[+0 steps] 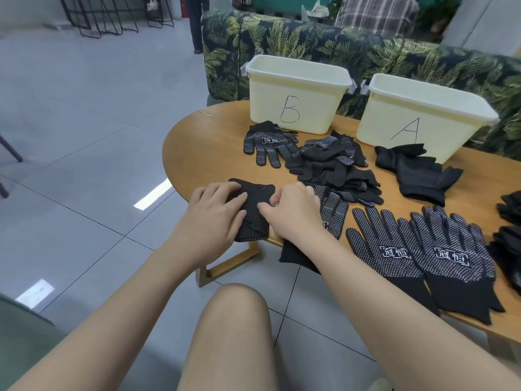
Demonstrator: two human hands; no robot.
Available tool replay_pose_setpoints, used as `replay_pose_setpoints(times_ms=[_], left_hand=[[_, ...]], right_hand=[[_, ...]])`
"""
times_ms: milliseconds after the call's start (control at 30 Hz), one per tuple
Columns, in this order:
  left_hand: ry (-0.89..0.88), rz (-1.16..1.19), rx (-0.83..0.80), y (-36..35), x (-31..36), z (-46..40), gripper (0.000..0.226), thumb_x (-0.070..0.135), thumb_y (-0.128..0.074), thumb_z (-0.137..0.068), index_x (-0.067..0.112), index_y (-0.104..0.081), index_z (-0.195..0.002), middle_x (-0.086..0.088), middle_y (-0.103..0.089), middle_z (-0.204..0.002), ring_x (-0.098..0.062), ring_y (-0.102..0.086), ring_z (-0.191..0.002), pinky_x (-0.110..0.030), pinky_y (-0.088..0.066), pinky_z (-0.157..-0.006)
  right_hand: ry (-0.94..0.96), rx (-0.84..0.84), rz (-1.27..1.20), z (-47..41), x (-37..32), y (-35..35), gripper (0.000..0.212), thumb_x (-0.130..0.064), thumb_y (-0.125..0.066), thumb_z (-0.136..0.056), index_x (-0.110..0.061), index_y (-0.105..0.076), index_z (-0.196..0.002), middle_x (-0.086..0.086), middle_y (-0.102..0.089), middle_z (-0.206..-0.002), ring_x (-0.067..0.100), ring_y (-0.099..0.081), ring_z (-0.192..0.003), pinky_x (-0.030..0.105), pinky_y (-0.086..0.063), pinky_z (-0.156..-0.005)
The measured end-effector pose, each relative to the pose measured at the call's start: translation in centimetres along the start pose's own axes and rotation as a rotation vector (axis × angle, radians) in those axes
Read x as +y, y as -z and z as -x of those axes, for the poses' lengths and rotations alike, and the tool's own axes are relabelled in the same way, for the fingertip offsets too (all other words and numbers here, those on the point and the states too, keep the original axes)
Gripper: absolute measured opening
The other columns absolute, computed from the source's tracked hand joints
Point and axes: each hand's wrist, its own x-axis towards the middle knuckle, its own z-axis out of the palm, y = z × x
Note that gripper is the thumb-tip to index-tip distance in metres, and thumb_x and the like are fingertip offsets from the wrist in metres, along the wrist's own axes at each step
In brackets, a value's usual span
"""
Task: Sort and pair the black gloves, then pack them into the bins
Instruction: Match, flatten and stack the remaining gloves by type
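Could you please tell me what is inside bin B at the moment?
Bin B shows only bare inner wall near its rim. Its front wall hides the bottom, so gloves inside cannot be ruled out.

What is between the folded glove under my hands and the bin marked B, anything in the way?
Partly. The folded glove lies at the table's near edge under both hands, left and right. Toward bin B, a dotted glove lies flat before the bin and a loose pile sits beside the path. Lifted over them, nothing tall blocks.

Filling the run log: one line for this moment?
left hand + right hand: folding black glove at table edge | bin B, bin A: contents unseen
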Motion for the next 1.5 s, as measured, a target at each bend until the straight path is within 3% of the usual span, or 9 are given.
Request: replay_pose_setpoints(times_ms=[200, 400, 533, 600, 700, 1000, 1233, 1433, 1500], left_hand=[[0.011, 0.101, -0.009, -0.3, -0.3, 0.7, 0.06, 0.046, -0.023, -0.104, 0.016, -0.056, -0.144, -0.003, -0.051, -0.151, -0.025, -0.046, -0.134, -0.042, -0.03, -0.109], [0.096, 0.469, 0.194, 2.8, -0.1, -0.1, 0.046, 0.037, -0.053, -0.104, 0.018, -0.047, -0.146, 0.001, -0.045, -0.151, -0.015, -0.04, -0.139, -0.032, -0.031, -0.114], [0.149, 0.837, 0.03, 6.2, 0.7, -1.3, 0.051, 0.04, -0.064, -0.098, 0.03, -0.047, -0.146, 0.012, -0.058, -0.139, -0.003, -0.049, -0.132, -0.03, -0.04, -0.113], [0.147, 1.037, -0.083, 7.4, 1.0, -1.9, 0.042, 0.04, -0.07, -0.094, 0.028, -0.061, -0.132, 0.005, -0.07, -0.117, -0.015, -0.065, -0.115, -0.043, -0.055, -0.1], [0.112, 1.163, -0.121, 8.2, 1.9, -2.4, 0.02, 0.034, -0.074, -0.09, 0.02, -0.073, -0.105, -0.008, -0.075, -0.099, -0.027, -0.073, -0.095, -0.051, -0.06, -0.085], [0.163, 1.244, 0.009, 8.7, 7.6, -2.9, 0.009, 0.017, -0.078, -0.089, 0.012, -0.077, -0.097, -0.008, -0.078, -0.088, -0.022, -0.075, -0.084, -0.032, -0.059, -0.074], [0.172, 1.215, 0.047, 9.0, 13.5, -3.6, 0.015, 0.025, -0.081, -0.086, 0.016, -0.077, -0.097, -0.009, -0.077, -0.087, -0.026, -0.075, -0.086, -0.048, -0.061, -0.085], [0.115, 1.185, -0.031, 8.9, 19.3, -4.4, 0.017, 0.035, -0.076, -0.09, 0.02, -0.072, -0.097, -0.002, -0.061, -0.068, -0.008, -0.058, -0.061, -0.019, -0.046, -0.057], [0.094, 1.255, -0.149, 8.8, 21.2, -4.7, 0.024, 0.033, -0.079, -0.089, 0.016, -0.069, -0.102, 0.0, -0.07, -0.078, -0.008, -0.068, -0.071, -0.022, -0.055, -0.065]], right_hand=[[0.053, -0.036, -0.316, 0.2, -0.5, -0.1, 0.013, -0.027, -0.062, -0.095, -0.02, -0.051, -0.093, -0.001, -0.063, -0.087, 0.026, -0.061, -0.092, 0.047, -0.048, -0.093], [0.24, -0.092, -0.523, 1.1, -0.8, 2.9, 0.017, -0.02, -0.065, -0.095, -0.023, -0.05, -0.089, -0.006, -0.059, -0.072, 0.003, -0.054, -0.054, 0.019, -0.037, -0.055], [0.324, -0.168, -0.596, 2.0, -0.3, 5.6, 0.012, -0.016, -0.069, -0.094, -0.021, -0.058, -0.095, 0.005, -0.072, -0.09, 0.022, -0.072, -0.075, 0.035, -0.052, -0.061], [0.336, -0.193, -0.641, 2.5, 0.2, 6.9, 0.011, -0.013, -0.071, -0.093, -0.021, -0.062, -0.095, 0.006, -0.073, -0.093, 0.019, -0.073, -0.076, 0.028, -0.055, -0.063], [0.316, -0.197, -0.662, 3.4, 1.2, 8.6, 0.011, -0.015, -0.073, -0.092, -0.021, -0.067, -0.098, 0.005, -0.075, -0.096, 0.021, -0.074, -0.085, 0.044, -0.062, -0.081], [0.026, -0.228, -0.997, 6.7, 6.0, 10.5, 0.023, -0.019, -0.078, -0.089, -0.011, -0.074, -0.11, 0.014, -0.077, -0.103, 0.034, -0.073, -0.101, 0.049, -0.058, -0.092], [-0.084, -0.223, -1.278, 10.3, 9.7, 12.0, 0.025, -0.005, -0.069, -0.093, -0.015, -0.072, -0.116, 0.009, -0.077, -0.114, 0.028, -0.073, -0.108, 0.046, -0.059, -0.094], [-0.118, -0.029, -1.295, 13.0, 13.7, 14.2, 0.03, -0.002, -0.064, -0.096, -0.01, -0.066, -0.125, 0.01, -0.076, -0.114, 0.03, -0.074, -0.104, 0.049, -0.062, -0.081], [-0.115, 0.051, -1.236, 13.9, 15.2, 15.1, 0.029, -0.002, -0.065, -0.097, -0.011, -0.066, -0.125, 0.008, -0.077, -0.113, 0.028, -0.075, -0.102, 0.045, -0.063, -0.078]])
